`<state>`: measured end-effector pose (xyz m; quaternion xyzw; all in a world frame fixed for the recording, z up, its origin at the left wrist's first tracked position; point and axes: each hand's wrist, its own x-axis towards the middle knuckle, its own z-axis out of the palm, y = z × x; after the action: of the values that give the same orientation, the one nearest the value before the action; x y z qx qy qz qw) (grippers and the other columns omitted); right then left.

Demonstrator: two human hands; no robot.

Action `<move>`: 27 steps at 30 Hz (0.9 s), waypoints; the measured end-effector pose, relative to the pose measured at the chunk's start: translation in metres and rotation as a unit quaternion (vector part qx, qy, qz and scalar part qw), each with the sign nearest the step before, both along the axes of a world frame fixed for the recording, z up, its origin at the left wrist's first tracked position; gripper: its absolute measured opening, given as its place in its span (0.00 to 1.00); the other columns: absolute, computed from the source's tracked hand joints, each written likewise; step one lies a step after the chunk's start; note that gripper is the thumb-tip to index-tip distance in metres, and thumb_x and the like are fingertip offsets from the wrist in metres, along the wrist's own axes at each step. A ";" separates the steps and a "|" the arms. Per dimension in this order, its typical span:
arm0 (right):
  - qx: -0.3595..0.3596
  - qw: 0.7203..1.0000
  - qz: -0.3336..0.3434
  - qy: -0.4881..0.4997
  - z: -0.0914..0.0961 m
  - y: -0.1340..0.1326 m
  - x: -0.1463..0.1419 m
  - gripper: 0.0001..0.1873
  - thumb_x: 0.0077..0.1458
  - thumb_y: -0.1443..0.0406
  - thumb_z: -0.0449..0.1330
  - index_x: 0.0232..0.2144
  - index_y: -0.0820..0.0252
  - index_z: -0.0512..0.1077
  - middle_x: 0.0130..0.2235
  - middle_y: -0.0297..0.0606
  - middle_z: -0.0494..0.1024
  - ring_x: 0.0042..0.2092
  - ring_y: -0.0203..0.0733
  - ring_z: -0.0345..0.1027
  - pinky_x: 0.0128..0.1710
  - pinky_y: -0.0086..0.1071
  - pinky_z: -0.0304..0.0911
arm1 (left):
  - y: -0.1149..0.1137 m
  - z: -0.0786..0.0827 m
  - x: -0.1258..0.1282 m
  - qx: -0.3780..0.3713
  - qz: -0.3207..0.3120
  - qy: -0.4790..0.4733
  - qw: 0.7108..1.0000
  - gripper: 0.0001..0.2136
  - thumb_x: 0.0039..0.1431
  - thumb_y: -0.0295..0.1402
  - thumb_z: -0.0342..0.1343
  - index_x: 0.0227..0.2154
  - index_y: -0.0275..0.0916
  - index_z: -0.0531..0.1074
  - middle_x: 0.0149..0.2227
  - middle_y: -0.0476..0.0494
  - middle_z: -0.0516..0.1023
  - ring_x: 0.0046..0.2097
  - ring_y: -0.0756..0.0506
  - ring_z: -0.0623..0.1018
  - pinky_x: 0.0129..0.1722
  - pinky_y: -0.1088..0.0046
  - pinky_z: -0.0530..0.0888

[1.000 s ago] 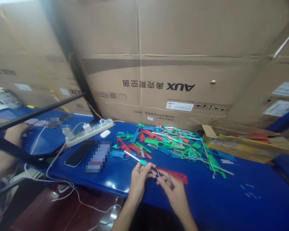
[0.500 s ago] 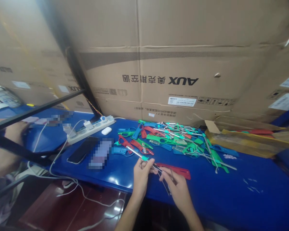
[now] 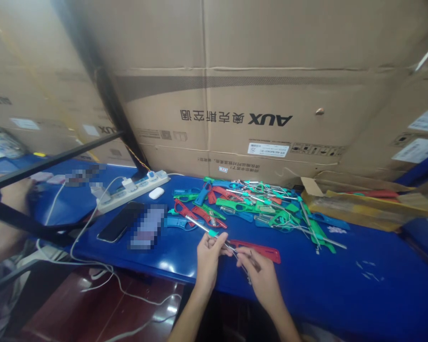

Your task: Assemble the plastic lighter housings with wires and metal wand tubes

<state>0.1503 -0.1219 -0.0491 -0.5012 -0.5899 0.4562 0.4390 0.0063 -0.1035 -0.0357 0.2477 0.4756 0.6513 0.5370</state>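
Note:
My left hand (image 3: 207,261) is closed round a metal lighter tube (image 3: 197,223) with a green collar (image 3: 213,233); the tube points up and left. Thin wires (image 3: 231,248) run from its lower end to my right hand (image 3: 260,270), whose fingers pinch them. Part of the wires hangs below the right fingertips. Just behind my hands a red lighter shell half (image 3: 262,251) lies flat on the blue table. Farther back is a pile of red, green and blue lighter shells (image 3: 242,206), with several wired metal tubes (image 3: 308,219) among them.
Two phones (image 3: 119,222) (image 3: 149,227) and a white earphone case (image 3: 156,193) lie at left, beside a power strip (image 3: 133,192) with cables. An open carton (image 3: 356,209) stands at right. A black metal frame (image 3: 53,162) separates another person's arm (image 3: 7,232) at far left.
The wires between my hands have shifted slightly, and the loose end below my right hand hangs closer to the fingers. Both hands stay nearly in place; the whole view has moved a little.

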 end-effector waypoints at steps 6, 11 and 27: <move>-0.028 0.999 -0.008 0.029 0.002 -0.001 -0.001 0.20 0.59 0.48 0.61 0.41 0.59 0.76 0.28 0.37 0.78 0.25 0.37 0.68 0.21 0.26 0.59 | 0.000 0.003 0.000 0.011 -0.040 -0.009 0.999 0.23 0.46 0.45 0.72 0.35 0.34 0.70 0.23 0.52 0.75 0.23 0.52 0.77 0.25 0.78 0.78; -0.026 0.999 -0.006 0.045 0.004 -0.001 -0.001 0.20 0.59 0.49 0.62 0.38 0.60 0.74 0.28 0.37 0.78 0.25 0.37 0.69 0.23 0.27 0.61 | -0.001 0.002 0.000 0.016 -0.074 -0.007 0.997 0.22 0.48 0.47 0.70 0.35 0.35 0.72 0.25 0.53 0.73 0.26 0.52 0.76 0.27 0.76 0.78; 0.017 1.000 -0.005 -0.012 0.010 0.000 -0.003 0.16 0.63 0.52 0.58 0.38 0.59 0.75 0.31 0.37 0.79 0.29 0.36 0.70 0.29 0.27 0.63 | 0.000 0.000 0.000 -0.004 -0.089 0.024 0.996 0.23 0.40 0.39 0.75 0.36 0.36 0.72 0.27 0.50 0.78 0.29 0.48 0.79 0.34 0.74 0.76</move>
<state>0.1474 -0.1222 -0.0390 -0.5023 -0.5997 0.4381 0.4429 0.0065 -0.1037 -0.0361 0.3031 0.4667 0.5927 0.5823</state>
